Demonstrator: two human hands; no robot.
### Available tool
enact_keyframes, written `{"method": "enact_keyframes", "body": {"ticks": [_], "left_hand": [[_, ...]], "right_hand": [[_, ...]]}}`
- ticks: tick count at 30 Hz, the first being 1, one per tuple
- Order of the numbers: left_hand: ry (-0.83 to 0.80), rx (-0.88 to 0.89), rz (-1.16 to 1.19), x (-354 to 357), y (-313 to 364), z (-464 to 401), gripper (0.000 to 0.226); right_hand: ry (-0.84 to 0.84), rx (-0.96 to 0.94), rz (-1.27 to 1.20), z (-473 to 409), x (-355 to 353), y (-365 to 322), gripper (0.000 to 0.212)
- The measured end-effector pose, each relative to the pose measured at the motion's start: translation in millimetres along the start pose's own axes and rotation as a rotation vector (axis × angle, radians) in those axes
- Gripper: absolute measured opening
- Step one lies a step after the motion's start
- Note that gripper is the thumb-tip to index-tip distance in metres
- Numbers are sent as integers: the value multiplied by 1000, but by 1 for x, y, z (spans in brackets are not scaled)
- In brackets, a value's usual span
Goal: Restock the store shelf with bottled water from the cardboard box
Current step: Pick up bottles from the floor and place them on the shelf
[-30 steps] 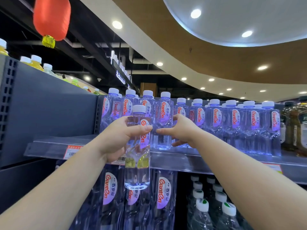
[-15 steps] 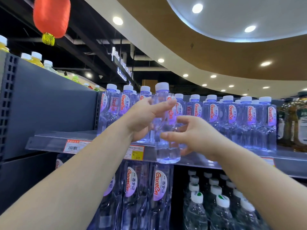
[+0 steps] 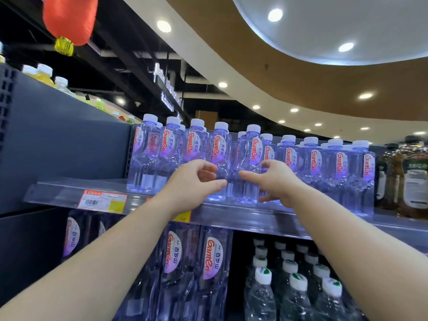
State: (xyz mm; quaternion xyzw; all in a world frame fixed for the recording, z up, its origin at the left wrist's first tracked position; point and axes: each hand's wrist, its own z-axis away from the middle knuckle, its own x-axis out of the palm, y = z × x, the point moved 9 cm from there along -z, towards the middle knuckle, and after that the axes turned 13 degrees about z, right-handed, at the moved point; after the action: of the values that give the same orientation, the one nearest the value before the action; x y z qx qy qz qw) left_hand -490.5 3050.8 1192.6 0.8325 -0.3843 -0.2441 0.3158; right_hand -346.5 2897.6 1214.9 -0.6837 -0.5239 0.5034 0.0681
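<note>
Lower tier: nearest to us, tall water bottles (image 3: 215,258) with pink-and-red labels are standing at the left, and small clear bottles (image 3: 296,286) with white caps are standing in rows at the right.

Left hand (image 3: 192,181): we are reaching it up to the shelf front; its fingers (image 3: 208,170) are curling loosely and its thumb is pointing right. We cannot tell whether they are touching the bottle just beyond them; they are not closing round it.

Right hand (image 3: 275,179): we are reaching it in beside the left, index finger stretching left, the other fingers lying relaxed low against the bottle row. It is gripping nothing that we can see.

Placed bottle (image 3: 251,158): the task's thing is standing upright on the shelf, in the front row, just above and between our two hands, its white cap rising slightly higher than its right-hand neighbours.

Shelf (image 3: 254,218): its clear front rail is carrying a price tag (image 3: 103,200) at the left.

Bottle row (image 3: 324,163): more of the same water is lining the shelf on both sides.

Amber bottles (image 3: 414,179): these are standing at the far right.

Red lantern (image 3: 69,17): it is hanging overhead, upper left.

Ceiling lights (image 3: 275,15): farthest from us, they are glowing.
</note>
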Motion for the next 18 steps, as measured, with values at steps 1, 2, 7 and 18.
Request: {"method": "enact_keyframes", "body": {"ticks": [1, 2, 7, 18], "left_hand": [[-1, -1, -14, 0, -2, 0, 30], [0, -1, -30, 1, -5, 1, 32], [13, 12, -85, 2, -9, 1, 33], [172, 18, -152, 2, 3, 15, 27]], "right_hand": [[6, 1, -6, -3, 3, 1, 83], [15, -10, 2, -5, 4, 0, 83], [39, -37, 58, -10, 8, -3, 89], [79, -56, 133, -18, 17, -2, 91]]}}
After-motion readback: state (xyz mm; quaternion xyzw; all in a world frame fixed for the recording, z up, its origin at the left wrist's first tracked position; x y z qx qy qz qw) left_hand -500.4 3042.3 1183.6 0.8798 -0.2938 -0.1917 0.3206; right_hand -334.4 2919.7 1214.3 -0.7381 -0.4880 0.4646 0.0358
